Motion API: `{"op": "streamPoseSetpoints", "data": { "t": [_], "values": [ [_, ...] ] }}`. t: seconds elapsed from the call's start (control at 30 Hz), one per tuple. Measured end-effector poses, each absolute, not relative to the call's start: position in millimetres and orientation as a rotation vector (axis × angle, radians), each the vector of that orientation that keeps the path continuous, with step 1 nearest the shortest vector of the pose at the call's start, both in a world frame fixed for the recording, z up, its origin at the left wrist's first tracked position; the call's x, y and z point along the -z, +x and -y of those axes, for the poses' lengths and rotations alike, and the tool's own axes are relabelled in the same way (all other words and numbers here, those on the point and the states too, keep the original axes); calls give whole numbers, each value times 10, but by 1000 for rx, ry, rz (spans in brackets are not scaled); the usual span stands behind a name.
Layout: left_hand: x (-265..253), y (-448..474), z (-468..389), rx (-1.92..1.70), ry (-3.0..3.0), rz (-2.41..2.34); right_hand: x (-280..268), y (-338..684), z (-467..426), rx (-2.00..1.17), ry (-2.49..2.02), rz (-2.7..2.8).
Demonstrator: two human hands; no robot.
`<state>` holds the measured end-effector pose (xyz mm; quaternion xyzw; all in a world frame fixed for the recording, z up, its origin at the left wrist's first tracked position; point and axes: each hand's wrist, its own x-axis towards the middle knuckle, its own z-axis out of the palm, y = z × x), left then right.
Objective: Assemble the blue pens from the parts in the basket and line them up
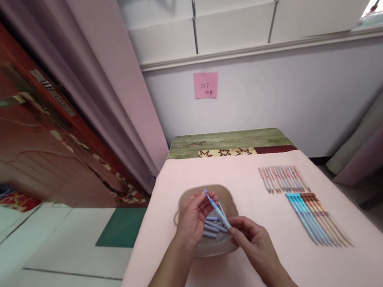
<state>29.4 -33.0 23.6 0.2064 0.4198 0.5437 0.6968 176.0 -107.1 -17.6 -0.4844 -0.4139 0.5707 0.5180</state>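
Observation:
Over a grey-beige basin (pixel 233 195), I hold a slim blue and pale-blue pen (pixel 216 209) between both hands, slanting down to the right. My left hand (pixel 192 217) has its thumb and fingers closed around the pen's upper end. The lower end is pinched by the thumb and fingers of my right hand (pixel 252 235). Beneath them, several purple-blue pens (pixel 209 229) lie loose inside the basin, partly hidden by my left hand.
To the right, a row of patterned pens (pixel 285 178) lies on the pink-covered table (pixel 150 250). Nearer me is a row of blue pens (pixel 305 217) beside brown-topped pens (pixel 325 219). A pink note (pixel 206 85) sticks to the wall; a red-brown door (pixel 50 136) stands left.

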Motion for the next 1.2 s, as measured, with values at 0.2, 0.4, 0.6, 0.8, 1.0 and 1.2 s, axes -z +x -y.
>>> {"op": "streamPoseSetpoints", "data": {
  "t": [0.2,0.4,0.6,0.8,1.0,1.2],
  "values": [
    [-233,363,373,-1226,500,-969,161,1790,1097,-1374,-1155,993],
    [-316,459,449,-1228,548,-994,137,1857,1139,-1206,-1288,1130],
    [-483,615,562,-1189,651,-973,37,1987,1169,-806,-1401,1327],
    [-549,591,680,-1176,957,-1076,65,2301,1260,-629,-1486,1281],
    [-355,65,887,-1579,1212,-1433,414,3005,1337,-319,-1858,1087],
    [269,-612,948,-1616,1181,-1900,682,3356,1312,-128,-2265,1169]
  ]
}}
